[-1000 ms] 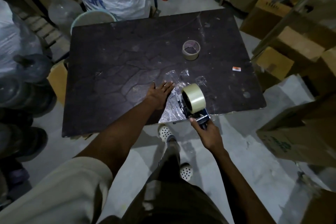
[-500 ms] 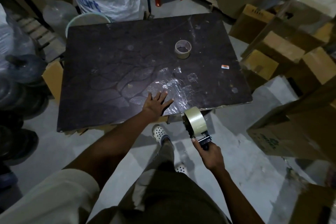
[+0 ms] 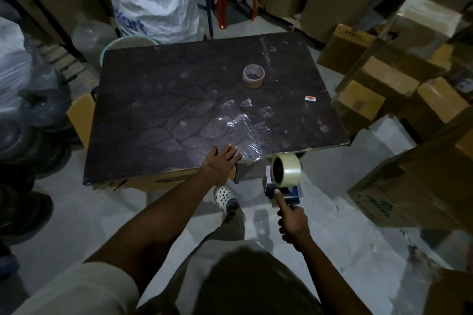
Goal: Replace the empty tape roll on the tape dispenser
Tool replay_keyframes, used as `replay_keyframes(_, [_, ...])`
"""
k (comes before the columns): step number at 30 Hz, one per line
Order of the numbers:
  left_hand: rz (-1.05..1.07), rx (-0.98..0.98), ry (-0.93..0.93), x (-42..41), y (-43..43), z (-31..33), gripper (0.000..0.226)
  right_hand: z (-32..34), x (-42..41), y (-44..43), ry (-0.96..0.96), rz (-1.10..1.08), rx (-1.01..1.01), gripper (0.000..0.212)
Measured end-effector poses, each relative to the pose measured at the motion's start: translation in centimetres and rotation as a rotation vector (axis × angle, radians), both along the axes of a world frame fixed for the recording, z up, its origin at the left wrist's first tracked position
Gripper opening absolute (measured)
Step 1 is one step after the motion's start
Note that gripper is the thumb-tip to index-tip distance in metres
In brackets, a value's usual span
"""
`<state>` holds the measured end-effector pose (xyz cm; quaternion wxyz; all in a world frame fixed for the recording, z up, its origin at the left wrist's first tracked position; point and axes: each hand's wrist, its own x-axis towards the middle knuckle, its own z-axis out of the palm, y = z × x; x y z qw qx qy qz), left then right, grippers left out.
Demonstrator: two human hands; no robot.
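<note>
Dark scuffed table [image 3: 158, 100] among cardboard boxes [image 3: 389, 79], left hand [image 3: 221, 162] flat, fingers spread, right hand [image 3: 291, 221] gripping tape dispenser [image 3: 282, 188]

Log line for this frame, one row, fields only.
phase: new roll fitted | right hand: grips tape dispenser off table edge | left hand: flat on table | empty core: on table

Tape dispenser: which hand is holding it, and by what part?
The right hand holds the tape dispenser by its handle, forefinger stretched along the frame. The left hand rests flat on the table.
</note>
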<state>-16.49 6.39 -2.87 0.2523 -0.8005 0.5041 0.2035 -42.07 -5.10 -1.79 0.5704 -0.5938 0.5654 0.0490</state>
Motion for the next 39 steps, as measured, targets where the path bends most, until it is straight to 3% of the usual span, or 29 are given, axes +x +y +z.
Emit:
replay_keyframes(5, [0.052, -0.043, 0.053, -1.1, 0.5, 0.5, 0.086, -0.4, -3.7, 0.7, 0.093, -0.093, 0.061, 0.076])
replay_keyframes(11, [0.211, -0.099, 0.220, -2.0, 0.8, 0.9, 0.088, 1.0, -3.0, -0.1, 0.060, -0.072, -0.077, 0.083])
replay_keyframes(15, [0.455, -0.269, 0.300, -2.5, 0.7, 0.7, 0.081, 1.6, -1.7, -1.1, 0.088, 0.049, -0.237, 0.091])
replay_keyframes(19, [0.564, -0.485, 0.217, -2.9, 0.4, 1.3, 0.094, 2.5, -1.0, -1.4, 0.114, 0.085, -0.348, 0.081])
replay_keyframes(25, [0.651, -0.646, 0.080, -1.8, 1.4, 2.6, 0.117, 3.5, 1.3, -1.6, 0.072, 0.000, -0.412, 0.074])
replay_keyframes(30, [0.671, -0.766, 0.009, -0.2, 1.9, 4.0, 0.104, 4.6, 5.0, -3.0, 0.039, -0.006, -0.522, 0.068])
replay_keyframes(33, [0.686, -0.767, -0.010, 1.4, 1.5, 4.1, 0.100, 4.5, 8.9, -4.9, 0.026, 0.013, -0.542, 0.078])
replay_keyframes(39, [0.682, -0.774, -0.015, 5.8, -0.4, 4.2, 0.102, 4.3, 17.6, -7.6, 0.060, 0.256, -0.619, 0.084])
